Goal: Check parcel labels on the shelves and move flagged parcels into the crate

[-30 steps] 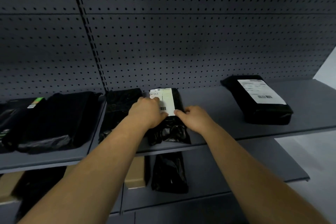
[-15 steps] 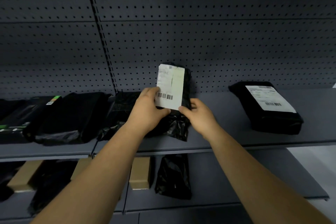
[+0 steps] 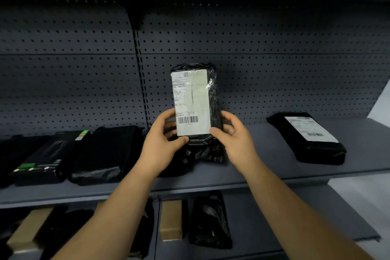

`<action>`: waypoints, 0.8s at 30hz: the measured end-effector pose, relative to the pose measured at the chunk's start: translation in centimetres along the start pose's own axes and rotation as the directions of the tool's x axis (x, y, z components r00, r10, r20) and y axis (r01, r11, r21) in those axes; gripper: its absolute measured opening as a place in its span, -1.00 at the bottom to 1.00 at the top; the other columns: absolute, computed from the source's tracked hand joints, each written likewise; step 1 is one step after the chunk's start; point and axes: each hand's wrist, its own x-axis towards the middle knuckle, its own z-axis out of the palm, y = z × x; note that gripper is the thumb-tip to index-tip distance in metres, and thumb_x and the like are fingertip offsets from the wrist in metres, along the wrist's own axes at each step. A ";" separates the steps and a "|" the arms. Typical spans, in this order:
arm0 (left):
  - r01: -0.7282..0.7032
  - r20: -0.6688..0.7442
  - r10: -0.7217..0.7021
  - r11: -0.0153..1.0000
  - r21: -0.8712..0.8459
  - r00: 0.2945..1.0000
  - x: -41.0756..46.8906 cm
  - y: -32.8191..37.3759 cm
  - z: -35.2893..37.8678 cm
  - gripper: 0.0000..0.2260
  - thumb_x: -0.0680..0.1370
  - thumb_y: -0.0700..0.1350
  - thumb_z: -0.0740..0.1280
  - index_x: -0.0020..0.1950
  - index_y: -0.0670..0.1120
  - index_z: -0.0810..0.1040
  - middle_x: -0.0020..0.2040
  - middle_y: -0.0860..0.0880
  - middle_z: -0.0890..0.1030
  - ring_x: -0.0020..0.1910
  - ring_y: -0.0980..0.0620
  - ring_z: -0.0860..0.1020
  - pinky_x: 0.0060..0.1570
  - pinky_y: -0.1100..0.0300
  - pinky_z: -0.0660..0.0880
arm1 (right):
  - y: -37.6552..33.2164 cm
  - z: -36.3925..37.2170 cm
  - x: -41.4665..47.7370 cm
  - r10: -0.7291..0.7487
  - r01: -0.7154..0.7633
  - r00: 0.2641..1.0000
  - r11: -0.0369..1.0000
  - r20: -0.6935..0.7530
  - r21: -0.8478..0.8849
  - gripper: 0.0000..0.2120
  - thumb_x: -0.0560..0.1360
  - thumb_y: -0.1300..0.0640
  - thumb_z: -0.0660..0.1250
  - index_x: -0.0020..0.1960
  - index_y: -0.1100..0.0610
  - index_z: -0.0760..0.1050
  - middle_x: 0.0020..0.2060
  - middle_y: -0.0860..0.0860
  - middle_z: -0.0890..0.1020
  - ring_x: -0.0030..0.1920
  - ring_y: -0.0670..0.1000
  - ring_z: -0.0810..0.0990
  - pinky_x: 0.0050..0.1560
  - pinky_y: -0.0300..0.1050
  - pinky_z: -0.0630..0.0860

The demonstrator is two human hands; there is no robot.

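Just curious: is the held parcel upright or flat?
Upright: left hand and right hand hold the parcel on end, label facing us.

A grey pegboard panel [image 3: 274, 59] fills the background.

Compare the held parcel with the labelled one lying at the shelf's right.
The held parcel stands upright between left hand and right hand; the shelf parcel lies flat, untouched. The held parcel's wrap is glossy, crinkled; the shelf parcel's looks matte. Both black, white barcoded labels.
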 end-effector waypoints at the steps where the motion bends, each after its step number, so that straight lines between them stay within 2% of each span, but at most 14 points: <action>1: 0.002 0.008 -0.002 1.000 -0.013 1.000 -0.1 0.0 -0.3 -0.39 0.43 -0.40 0.46 0.38 0.02 0.41 0.19 0.14 0.56 0.15 0.20 0.56 0.11 0.32 0.51 | 0.0 0.2 -0.2 -0.009 0.009 1.000 1.000 -0.006 0.015 -0.59 0.36 -0.06 0.50 0.11 -0.39 0.46 0.26 0.05 0.57 0.19 -0.03 0.62 0.23 0.03 0.56; 4: 0.008 0.026 -0.007 0.999 -0.044 1.000 -0.4 0.0 -1.0 -0.40 0.45 -0.39 0.45 0.39 0.04 0.41 0.19 0.12 0.57 0.15 0.17 0.57 0.12 0.32 0.50 | 0.2 0.7 -0.5 -0.010 0.011 1.000 0.998 -0.018 0.068 -0.59 0.51 0.19 0.44 0.21 -0.22 0.45 0.16 0.03 0.64 0.14 -0.06 0.64 0.23 -0.01 0.56; 6: 0.007 0.034 -0.005 0.999 -0.042 0.999 -0.4 0.0 -1.3 -0.41 0.46 -0.36 0.44 0.39 0.08 0.41 0.24 0.15 0.56 0.20 0.17 0.55 0.17 0.27 0.50 | 0.1 0.9 -0.7 -0.004 0.008 1.000 0.992 -0.031 0.128 -0.58 0.53 0.25 0.39 0.31 -0.08 0.44 0.11 -0.01 0.67 0.12 -0.08 0.65 0.18 -0.10 0.57; 8: 0.022 0.049 -0.019 0.997 -0.071 0.999 -0.3 0.1 -1.3 -0.41 0.49 -0.35 0.42 0.40 0.13 0.39 0.23 0.10 0.58 0.18 0.13 0.57 0.16 0.23 0.51 | -0.4 1.1 -0.8 0.005 0.004 0.999 0.984 -0.047 0.180 -0.58 0.54 0.27 0.38 0.34 -0.01 0.44 0.10 -0.08 0.66 0.10 -0.14 0.65 0.10 -0.22 0.57; 10: 0.054 0.041 -0.049 0.989 -0.141 0.998 -0.3 0.4 -1.3 -0.40 0.50 -0.35 0.40 0.41 0.14 0.35 0.18 0.02 0.63 0.08 0.10 0.62 0.09 0.24 0.54 | -0.7 1.2 -0.7 0.009 0.003 0.998 0.983 -0.066 0.182 -0.62 0.54 0.24 0.38 0.28 -0.07 0.46 0.21 -0.08 0.59 0.18 -0.13 0.60 0.17 -0.21 0.54; 13: 0.081 -0.036 -0.092 0.967 -0.243 0.995 0.0 1.0 -0.9 -0.37 0.50 -0.36 0.40 0.47 0.02 0.27 0.18 -0.03 0.63 0.00 0.12 0.64 0.08 0.24 0.56 | -1.3 1.1 -0.4 -0.002 0.010 0.997 0.995 -0.074 0.101 -0.66 0.55 0.19 0.39 0.21 -0.14 0.44 0.29 -0.06 0.52 0.27 -0.09 0.54 0.27 -0.16 0.48; 16: 0.062 -0.163 -0.105 0.967 -0.248 0.981 0.4 1.7 -0.2 -0.43 0.49 -0.35 0.41 0.41 0.00 0.32 0.17 0.04 0.61 0.09 0.13 0.62 0.24 0.13 0.51 | -2.3 0.8 -0.5 -0.079 0.076 0.992 0.996 -0.096 -0.036 -0.69 0.57 0.12 0.36 0.21 -0.21 0.42 0.31 -0.11 0.46 0.21 -0.25 0.49 0.10 -0.41 0.47; 18: 0.020 -0.245 -0.055 0.990 -0.140 0.968 0.6 2.1 0.4 -0.46 0.48 -0.30 0.44 0.38 0.03 0.36 0.17 0.15 0.57 0.16 0.19 0.56 0.28 0.16 0.47 | -3.0 0.6 -0.4 -0.158 0.146 0.984 0.980 -0.077 -0.138 -0.72 0.59 0.08 0.33 0.24 -0.20 0.42 0.30 -0.14 0.43 0.24 -0.24 0.45 0.06 -0.53 0.41; 20: -0.043 -0.293 0.044 0.999 0.009 0.955 0.6 2.5 1.1 -0.46 0.47 -0.23 0.47 0.39 0.03 0.38 0.16 0.23 0.53 0.15 0.32 0.51 0.24 0.31 0.44 | -3.5 0.8 -0.2 -0.156 0.154 0.988 0.978 -0.006 -0.141 -0.72 0.60 0.02 0.31 0.28 -0.20 0.43 0.30 -0.16 0.45 0.29 -0.19 0.45 0.19 -0.47 0.40; 21: -0.077 -0.296 0.093 0.995 0.063 0.951 0.4 2.8 1.5 -0.45 0.47 -0.21 0.48 0.40 0.02 0.39 0.16 0.26 0.52 0.13 0.38 0.49 0.19 0.40 0.43 | -3.7 1.0 -0.1 -0.132 0.136 0.990 0.986 0.040 -0.095 -0.70 0.59 -0.01 0.30 0.31 -0.20 0.42 0.29 -0.20 0.47 0.29 -0.20 0.46 0.26 -0.35 0.42; 23: -0.133 -0.258 0.163 0.983 0.130 0.952 0.1 3.2 2.5 -0.43 0.45 -0.22 0.50 0.40 0.03 0.38 0.16 0.27 0.52 0.12 0.42 0.48 0.11 0.51 0.39 | -4.2 1.5 0.1 -0.066 0.058 0.992 0.995 0.112 0.078 -0.69 0.60 -0.02 0.29 0.33 -0.19 0.41 0.26 -0.24 0.52 0.27 -0.21 0.51 0.28 -0.13 0.49; 24: -0.151 -0.224 0.181 0.978 0.147 0.958 0.0 3.3 3.0 -0.42 0.44 -0.24 0.50 0.39 0.04 0.39 0.17 0.26 0.52 0.13 0.40 0.48 0.10 0.52 0.38 | -4.4 1.7 0.2 -0.030 0.005 0.991 0.983 0.131 0.183 -0.70 0.61 0.00 0.27 0.33 -0.15 0.42 0.26 -0.19 0.55 0.26 -0.18 0.53 0.22 -0.09 0.54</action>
